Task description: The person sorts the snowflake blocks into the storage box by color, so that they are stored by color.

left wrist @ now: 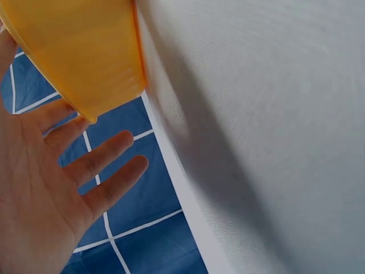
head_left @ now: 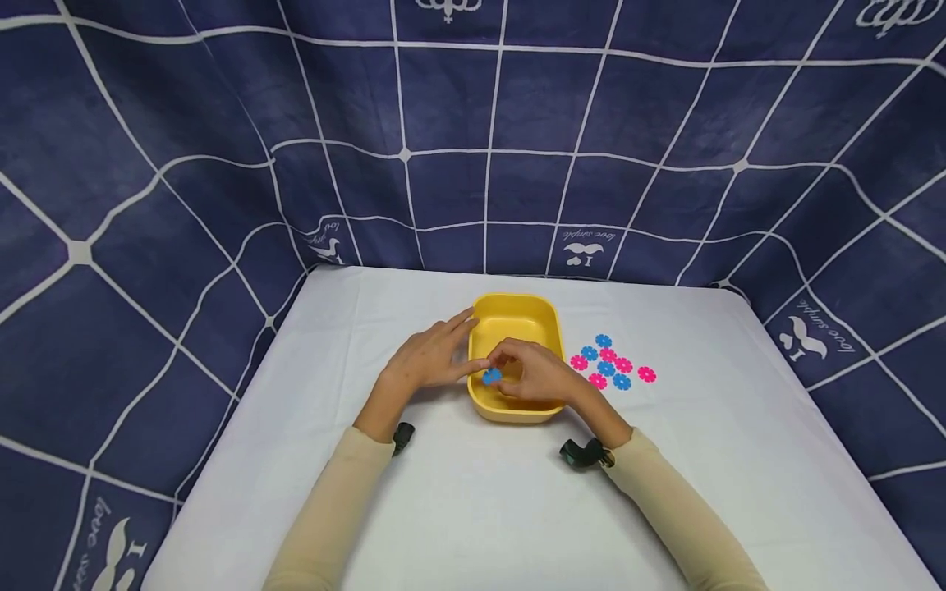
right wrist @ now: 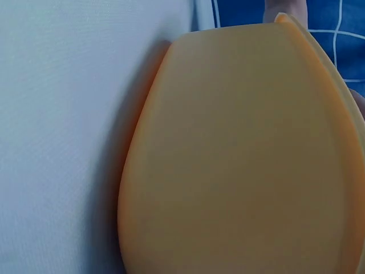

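A yellow rectangular tub (head_left: 517, 414) stands on the white-covered table. My right hand (head_left: 535, 369) reaches over its near half and pinches a blue snowflake-shaped disc (head_left: 491, 376) between curled fingertips and thumb. The left hand (head_left: 432, 357) is at the tub's left side, its fingers fairly straight with some tips at the rim. Its thumb extends over the rim, its tip close to the blue disc. In the left wrist view the left hand (left wrist: 40, 182) spreads its fingers beside the tub (left wrist: 97, 51). The tub's wall (right wrist: 239, 142) fills most of the right wrist view, hiding the disc.
Several loose pink discs (head_left: 623, 364) and blue discs (head_left: 606, 368) lie flat on the table, to the right of the tub. A dark blue cloth (head_left: 532, 189) with white grid lines hangs behind and at both sides of the table.
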The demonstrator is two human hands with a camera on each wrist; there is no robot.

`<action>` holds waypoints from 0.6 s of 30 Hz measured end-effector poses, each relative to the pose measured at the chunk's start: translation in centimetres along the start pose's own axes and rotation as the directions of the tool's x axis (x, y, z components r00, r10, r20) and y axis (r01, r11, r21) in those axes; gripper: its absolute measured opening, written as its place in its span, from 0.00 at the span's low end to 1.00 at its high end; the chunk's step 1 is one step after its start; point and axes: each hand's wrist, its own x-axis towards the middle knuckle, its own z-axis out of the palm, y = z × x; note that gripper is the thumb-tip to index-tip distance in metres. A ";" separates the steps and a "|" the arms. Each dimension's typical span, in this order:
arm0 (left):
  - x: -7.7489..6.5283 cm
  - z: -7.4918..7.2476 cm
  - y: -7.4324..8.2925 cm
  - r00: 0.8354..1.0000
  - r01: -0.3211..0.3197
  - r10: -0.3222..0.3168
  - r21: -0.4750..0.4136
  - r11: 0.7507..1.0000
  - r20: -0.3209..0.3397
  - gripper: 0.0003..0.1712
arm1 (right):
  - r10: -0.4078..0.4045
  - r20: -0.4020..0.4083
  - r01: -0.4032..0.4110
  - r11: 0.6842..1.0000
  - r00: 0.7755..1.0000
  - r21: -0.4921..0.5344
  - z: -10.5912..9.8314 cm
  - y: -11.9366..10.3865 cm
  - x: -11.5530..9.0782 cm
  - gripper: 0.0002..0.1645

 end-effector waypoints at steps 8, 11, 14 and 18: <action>-0.1 0.1 -0.2 1.000 0.005 -0.004 -0.004 1.000 0.004 0.54 | 0.022 0.120 -0.015 0.998 0.993 -0.060 0.3 0.0 0.5 0.18; -0.2 0.1 -0.2 1.000 0.007 -0.007 -0.005 1.000 0.000 0.54 | 0.027 0.166 -0.013 0.996 0.986 -0.088 0.5 -0.1 0.8 0.17; -0.1 0.1 -0.2 1.000 0.004 -0.004 -0.004 1.000 -0.003 0.54 | 0.029 0.199 -0.010 0.995 0.980 -0.095 0.8 -0.2 1.0 0.17; -0.1 0.1 -0.2 1.000 -0.002 0.002 -0.004 1.000 0.003 0.54 | 0.036 0.208 -0.012 0.993 0.977 -0.115 1.2 -0.4 1.1 0.18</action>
